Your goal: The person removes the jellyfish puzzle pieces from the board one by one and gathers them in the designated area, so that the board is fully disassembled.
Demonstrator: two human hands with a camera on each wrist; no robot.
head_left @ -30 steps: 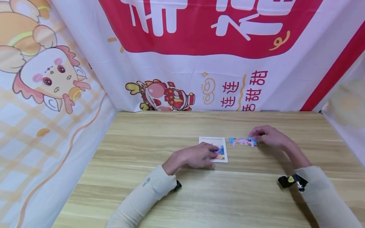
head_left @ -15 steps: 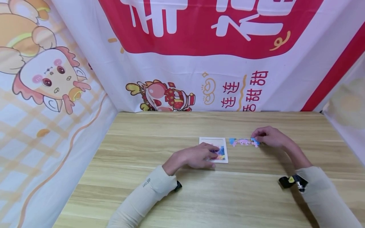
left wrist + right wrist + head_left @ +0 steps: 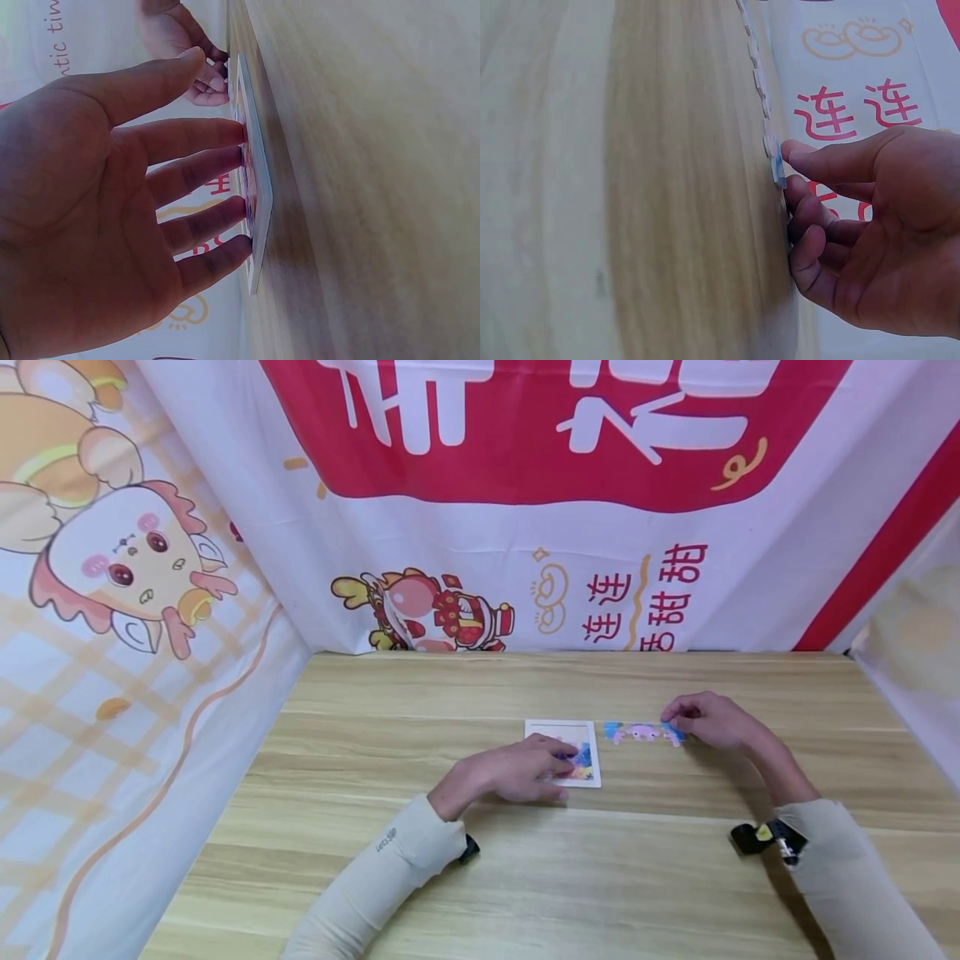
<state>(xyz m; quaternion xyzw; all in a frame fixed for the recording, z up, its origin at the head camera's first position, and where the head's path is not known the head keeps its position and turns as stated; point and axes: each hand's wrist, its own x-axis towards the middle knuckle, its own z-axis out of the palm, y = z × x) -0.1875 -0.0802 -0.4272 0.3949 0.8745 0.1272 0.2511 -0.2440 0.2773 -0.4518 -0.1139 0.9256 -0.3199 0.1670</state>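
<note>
Shifted slightly rightward since one second ago: blue-and-pink jigsaw piece (image 3: 775, 166), thin board with a knobbed edge, together with the bare right hand (image 3: 703, 718). Location: on the table, outer end of a short row to the right of the white tray. Grip: thumb and fingertip pinch the piece at its blue outer edge; remaining fingers curl close by. Handling, by judgement: a light edge hold suits so thin a board; best kept flat and square to its neighbour, as a tilt or hard push could knock the row askew.

Next in row: pale-pink jigsaw piece (image 3: 643, 732) with two eye-like dots; then a second blue-and-pink jigsaw piece (image 3: 612, 731) at the inner end. Interlocking of the knobs: cannot be told.

Beside the row, apart from it: white, shallow-rimmed, four-sided puzzle tray (image 3: 595, 760), thin and straight-edged, bearing a multicoloured printed picture (image 3: 585, 762), partly covered. Bare left hand (image 3: 517, 770): nothing grasped, fingers extended, tips resting on the tray. Gentle, even pressure there should keep it from sliding.

Beneath: pale wood-grain tabletop (image 3: 562, 885), streaked lengthwise. Surround: beige cloth sleeves (image 3: 375, 877); softly creased white fabric backdrop (image 3: 465, 531), printed red.
</note>
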